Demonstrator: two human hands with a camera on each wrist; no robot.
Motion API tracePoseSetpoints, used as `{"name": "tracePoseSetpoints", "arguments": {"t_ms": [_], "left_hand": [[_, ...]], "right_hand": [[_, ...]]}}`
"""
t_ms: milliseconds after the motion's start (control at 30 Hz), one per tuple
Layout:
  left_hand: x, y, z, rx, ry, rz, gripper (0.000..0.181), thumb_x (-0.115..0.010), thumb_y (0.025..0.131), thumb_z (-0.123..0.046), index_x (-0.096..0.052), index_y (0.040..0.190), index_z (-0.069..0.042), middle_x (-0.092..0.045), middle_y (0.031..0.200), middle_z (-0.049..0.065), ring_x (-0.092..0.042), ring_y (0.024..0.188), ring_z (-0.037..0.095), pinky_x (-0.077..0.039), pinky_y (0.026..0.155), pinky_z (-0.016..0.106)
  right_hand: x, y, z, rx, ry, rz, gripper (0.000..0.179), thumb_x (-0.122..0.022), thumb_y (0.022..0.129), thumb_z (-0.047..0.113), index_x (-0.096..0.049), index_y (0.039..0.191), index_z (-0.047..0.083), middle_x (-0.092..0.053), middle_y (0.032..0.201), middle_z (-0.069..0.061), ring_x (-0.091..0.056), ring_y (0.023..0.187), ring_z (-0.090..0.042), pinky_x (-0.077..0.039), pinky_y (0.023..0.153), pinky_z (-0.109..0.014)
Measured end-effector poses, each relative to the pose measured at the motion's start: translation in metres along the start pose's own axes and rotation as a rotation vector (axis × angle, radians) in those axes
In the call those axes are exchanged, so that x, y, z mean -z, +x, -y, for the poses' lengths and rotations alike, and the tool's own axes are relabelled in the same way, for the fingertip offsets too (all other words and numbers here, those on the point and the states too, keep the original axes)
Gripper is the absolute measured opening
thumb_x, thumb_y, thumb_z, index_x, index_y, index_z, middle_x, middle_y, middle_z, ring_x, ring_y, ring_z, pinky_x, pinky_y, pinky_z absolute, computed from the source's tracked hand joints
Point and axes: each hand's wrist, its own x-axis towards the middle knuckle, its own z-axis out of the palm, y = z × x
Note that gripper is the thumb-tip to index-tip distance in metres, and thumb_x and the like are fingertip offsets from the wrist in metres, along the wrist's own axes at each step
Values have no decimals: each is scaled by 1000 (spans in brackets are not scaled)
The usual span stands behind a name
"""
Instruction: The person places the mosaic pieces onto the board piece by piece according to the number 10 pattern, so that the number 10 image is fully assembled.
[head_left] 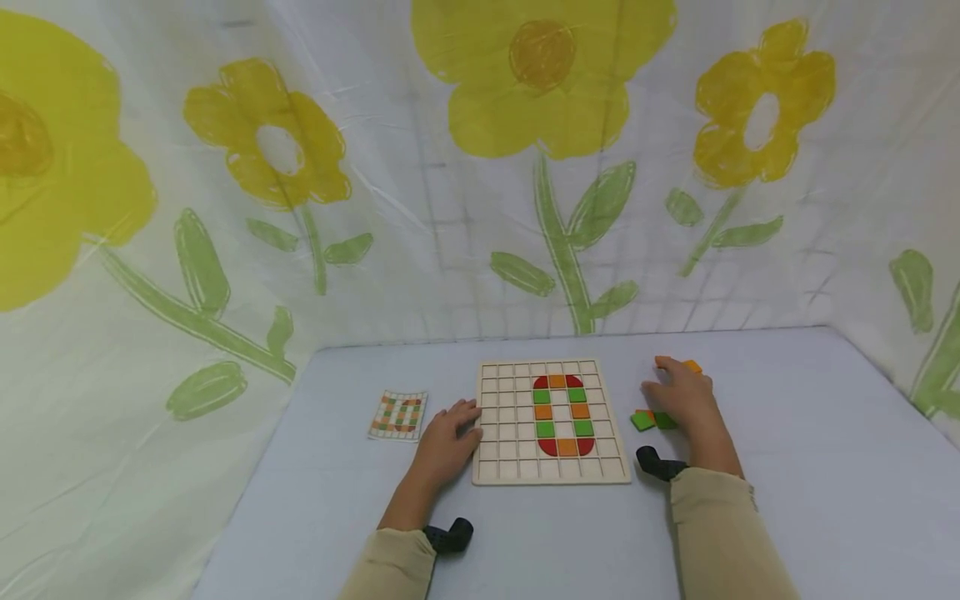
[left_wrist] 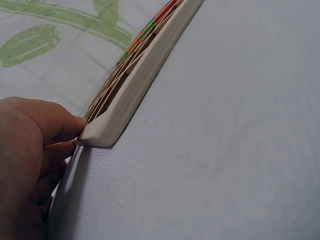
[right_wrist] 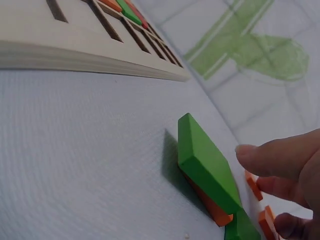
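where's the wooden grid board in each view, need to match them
Head: board just right of centre, lower half.
Left wrist: board slants from left of centre to top edge.
Right wrist: board, cut off, upper left.
Shared landmark: red, green and orange tiles set in it.

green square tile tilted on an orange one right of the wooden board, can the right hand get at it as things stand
Probably yes: the right hand is close by, and nothing visible covers the upper face of the tilted green square tile, which rests on an orange tile.
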Motion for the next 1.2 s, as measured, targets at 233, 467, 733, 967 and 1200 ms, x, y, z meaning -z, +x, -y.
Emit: {"name": "tracePoseSetpoints", "arguments": {"t_ms": [233, 467, 733, 967, 1200], "left_hand": [[0, 1, -1, 18, 5, 2, 39, -61, 96, -23, -63, 132, -11, -52, 147, 2, -39, 143, 26, -22, 123, 48], [1, 1, -1, 29, 0, 9, 38, -61, 96, -24, -63, 132, -12, -51, 148, 2, -39, 143, 26, -22, 123, 48], [0, 1, 2, 3, 4, 13, 38, -60, 96, -24, -62, 133, -12, -51, 148, 2, -39, 143, 25, -22, 124, 47], [1, 1, 2, 3, -2, 15, 38, -60, 97, -23, -62, 133, -11, -51, 148, 3, -39, 143, 25, -22, 124, 47], [-1, 2, 1, 31, 1, 11, 38, -61, 96, -25, -63, 132, -12, -52, 147, 1, -39, 144, 23, -22, 124, 45]], "right_hand": [[-2, -3, 6, 105, 70, -137, 38, -61, 94, 20, -61, 128, 3, -65, 123, -20, -47, 126, -45, -37, 105, -61], [-5, -1, 7, 117, 12, -186, 41, -62, 92, 17, -60, 129, 0, -56, 132, -27, -42, 124, -53, -38, 103, -64], [-9, -1, 10, 76, -26, -111, 38, -62, 93, 14, -62, 129, 3, -57, 134, -26, -47, 127, -48, -42, 103, -62], [-11, 1, 14, 82, -15, -51, 40, -65, 92, 13, -62, 131, 3, -54, 137, -26, -43, 131, -46, -39, 107, -62], [-11, 1, 15, 14, -40, 26, 45, -63, 95, 21, -58, 133, -3, -57, 120, -25, -53, 103, -35, -52, 89, -50]]}}
